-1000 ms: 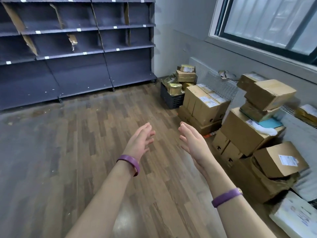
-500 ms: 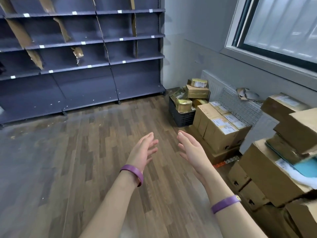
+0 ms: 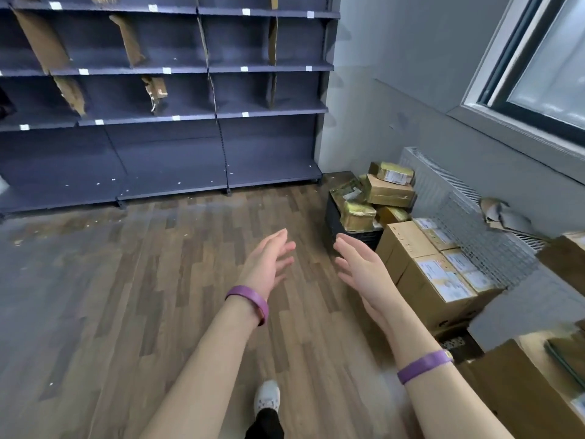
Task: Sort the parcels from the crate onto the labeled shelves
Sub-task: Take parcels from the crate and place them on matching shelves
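Wooden floor ahead: left hand and right hand hang spread, palms facing, holding nothing; taped brown parcels heap the black crate beside grey shelves.

Matt metal, plank wood, taped cardboard

The shelves are matt grey metal, the floor wood-look planks (slightly glossy), the parcels brown cardboard under shiny tape, the crate dark plastic.

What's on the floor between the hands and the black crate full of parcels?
Only bare wooden floor, seen in the head view, between the left hand, the right hand and the crate.
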Action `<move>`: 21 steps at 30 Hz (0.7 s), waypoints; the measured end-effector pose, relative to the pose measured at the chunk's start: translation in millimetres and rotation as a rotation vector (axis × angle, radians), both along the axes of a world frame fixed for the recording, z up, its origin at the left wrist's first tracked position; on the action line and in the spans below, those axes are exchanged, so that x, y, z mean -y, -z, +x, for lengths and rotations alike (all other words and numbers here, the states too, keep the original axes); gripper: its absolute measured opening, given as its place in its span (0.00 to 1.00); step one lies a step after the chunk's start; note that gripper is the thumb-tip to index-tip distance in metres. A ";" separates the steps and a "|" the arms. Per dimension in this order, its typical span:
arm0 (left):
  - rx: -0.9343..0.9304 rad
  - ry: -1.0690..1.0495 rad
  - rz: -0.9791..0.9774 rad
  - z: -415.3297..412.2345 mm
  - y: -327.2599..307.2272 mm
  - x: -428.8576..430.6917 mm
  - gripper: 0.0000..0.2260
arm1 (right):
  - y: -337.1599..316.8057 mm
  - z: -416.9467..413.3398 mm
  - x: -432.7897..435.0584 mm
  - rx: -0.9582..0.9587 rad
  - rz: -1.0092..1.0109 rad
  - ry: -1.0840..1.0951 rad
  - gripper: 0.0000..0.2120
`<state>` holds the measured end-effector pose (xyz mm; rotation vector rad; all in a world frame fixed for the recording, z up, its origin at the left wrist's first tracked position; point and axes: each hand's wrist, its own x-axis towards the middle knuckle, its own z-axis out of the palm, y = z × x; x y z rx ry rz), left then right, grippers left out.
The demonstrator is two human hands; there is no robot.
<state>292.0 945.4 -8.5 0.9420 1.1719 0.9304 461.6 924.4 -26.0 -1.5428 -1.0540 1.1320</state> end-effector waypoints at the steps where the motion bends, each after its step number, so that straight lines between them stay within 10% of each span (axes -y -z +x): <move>1: 0.008 -0.002 -0.006 0.0 1.5 -19.7 0.14 | 0.2 1.0 -18.5 0.001 -0.017 -0.004 0.22; 21: 0.007 0.184 -0.005 84.0 -2.7 -415.7 0.15 | -13.0 78.7 -378.5 -0.091 -0.016 0.225 0.21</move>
